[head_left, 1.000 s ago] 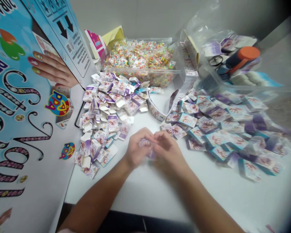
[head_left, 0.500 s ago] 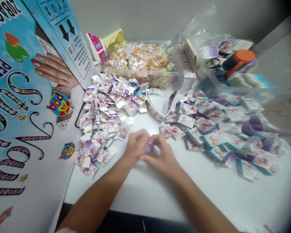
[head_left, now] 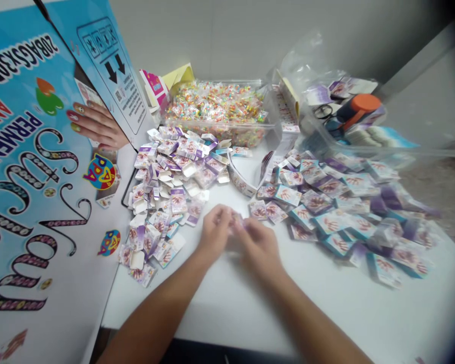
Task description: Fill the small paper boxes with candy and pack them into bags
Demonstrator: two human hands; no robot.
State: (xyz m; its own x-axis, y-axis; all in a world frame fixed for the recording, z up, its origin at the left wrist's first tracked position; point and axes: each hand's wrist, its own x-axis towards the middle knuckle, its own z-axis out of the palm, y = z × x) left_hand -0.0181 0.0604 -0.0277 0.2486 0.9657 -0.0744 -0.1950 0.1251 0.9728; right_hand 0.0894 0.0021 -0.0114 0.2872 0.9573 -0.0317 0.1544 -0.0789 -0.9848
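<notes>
My left hand (head_left: 213, 235) and my right hand (head_left: 258, 243) meet over the white table (head_left: 250, 308), both pinching one small purple and white carton (head_left: 236, 221) between the fingertips; motion blur hides its details. To the left of my hands lies a heap of erected little cartons (head_left: 170, 182) with open flaps. On the right spreads a pile of flat, folded cartons (head_left: 337, 202) printed with a hand picture.
A clear tub of colourful wrapped sweets (head_left: 218, 106) stands at the back centre. A large blue printed shipping box (head_left: 34, 192) fills the left side. A plastic bag with scissors and an orange-capped item (head_left: 358, 108) lies at the back right.
The view has tilted down a little. My hands stay together at the same spot, turning the small carton between the fingers; the piles have not moved.
</notes>
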